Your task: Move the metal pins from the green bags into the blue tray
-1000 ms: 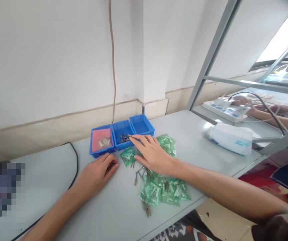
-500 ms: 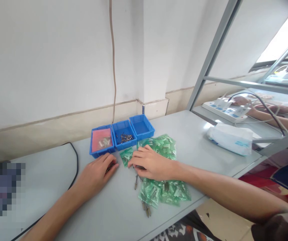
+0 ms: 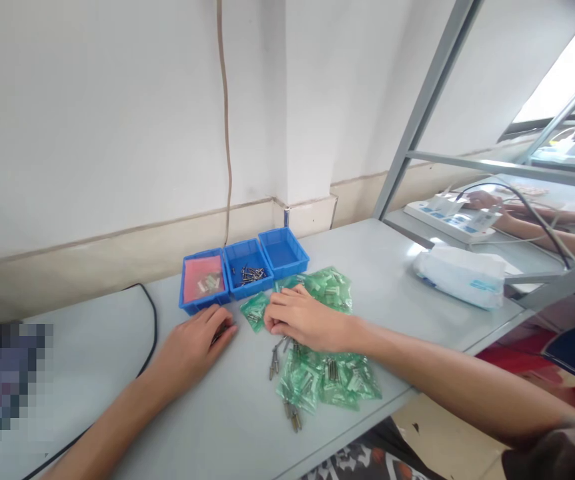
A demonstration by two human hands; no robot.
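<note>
Across the desk (image 3: 207, 433), the left hand (image 3: 192, 340) curled around pins (image 3: 221, 331), mostly hidden; more pins lay in the middle bin (image 3: 253, 291); the right hand (image 3: 307, 320) bent over green bags (image 3: 335, 290), partly covering them, and whether it gripped anything could not be told.

Green bags (image 3: 303, 383) around right hand (image 3: 300, 317): thin plastic, glossy, crinkled. Pins (image 3: 273, 365) just this side of it: metal, dull shine. Blue bins (image 3: 240, 253) beyond both hands: smooth plastic, slight sheen. Tabletop (image 3: 217, 413) under left hand (image 3: 195, 340): smooth, low sheen. White packet (image 3: 460, 273) right of right hand: glossy film.
</note>
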